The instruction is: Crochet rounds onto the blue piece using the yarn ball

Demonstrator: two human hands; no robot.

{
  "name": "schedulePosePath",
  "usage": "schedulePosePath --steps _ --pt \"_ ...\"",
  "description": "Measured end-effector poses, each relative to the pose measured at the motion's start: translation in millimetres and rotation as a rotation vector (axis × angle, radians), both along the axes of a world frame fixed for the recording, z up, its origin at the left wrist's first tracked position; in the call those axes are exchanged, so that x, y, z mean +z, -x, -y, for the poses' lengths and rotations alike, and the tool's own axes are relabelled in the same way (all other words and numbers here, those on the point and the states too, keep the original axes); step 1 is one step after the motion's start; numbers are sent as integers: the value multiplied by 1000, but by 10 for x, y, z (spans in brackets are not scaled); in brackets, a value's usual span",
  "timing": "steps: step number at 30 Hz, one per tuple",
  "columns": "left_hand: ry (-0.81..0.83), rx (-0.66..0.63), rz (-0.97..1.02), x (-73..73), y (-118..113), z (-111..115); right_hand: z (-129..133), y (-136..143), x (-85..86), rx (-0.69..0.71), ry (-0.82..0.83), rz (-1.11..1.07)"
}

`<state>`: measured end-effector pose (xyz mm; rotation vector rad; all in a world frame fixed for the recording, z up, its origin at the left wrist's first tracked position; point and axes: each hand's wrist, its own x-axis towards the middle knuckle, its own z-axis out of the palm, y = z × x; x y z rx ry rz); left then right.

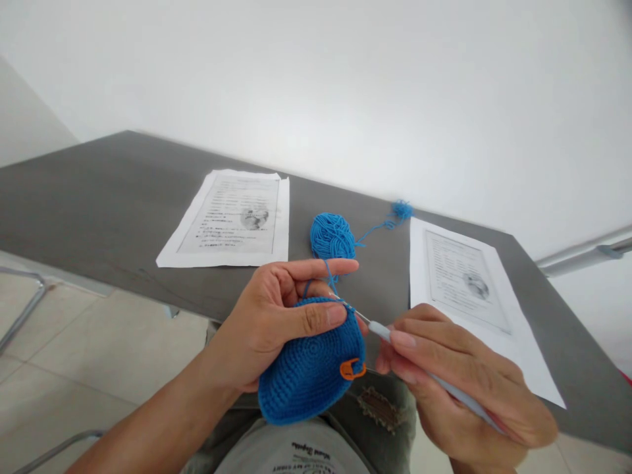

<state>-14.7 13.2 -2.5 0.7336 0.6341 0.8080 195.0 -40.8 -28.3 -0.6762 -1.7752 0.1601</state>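
My left hand (276, 316) pinches the upper edge of a round blue crochet piece (313, 368) between thumb and fingers. Its index finger is stretched out, with blue working yarn looped over it. An orange stitch marker (352, 370) is clipped to the piece's right edge. My right hand (454, 375) grips a crochet hook (378, 330) with a pale grey-blue handle. The hook's metal tip meets the top edge of the piece by my left thumb; the exact stitch is hidden. Just beyond my left index finger lies a ball of blue yarn (332, 236).
A dark grey table (118, 197) stands against a white wall. Printed sheets lie on it, one sheet (197, 217) at left and another sheet (523, 329) at right. A small tangle of blue yarn (402, 210) sits near the back edge. Metal chair legs (29, 309) show at left.
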Motion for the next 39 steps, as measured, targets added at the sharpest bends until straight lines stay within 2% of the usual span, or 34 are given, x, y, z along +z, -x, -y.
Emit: schedulePosePath --steps 6,10,16,21,25,30,32,36,39 --pt "-27 -60 -23 -6 24 -38 -2 -139 101 92 43 46" --pt "-52 -77 -76 -17 21 -54 -7 -224 163 91 58 85" --pt "-94 -110 -176 -30 28 -83 7 -423 355 106 119 329" --pt "-127 -130 -233 -50 72 -94 149 -491 353 38 70 492" --pt "-145 -154 -225 -72 106 -99 209 -474 379 -10 114 516" --pt "-111 -185 -148 -70 109 -81 148 -463 475 82 180 400" --pt "-105 -193 -123 -60 107 -69 162 -438 470 65 241 318" --pt "-91 -222 -98 -43 102 -66 233 -364 374 -2 474 11" --pt "-94 -228 -88 -39 98 -77 216 -304 255 147 614 -258"
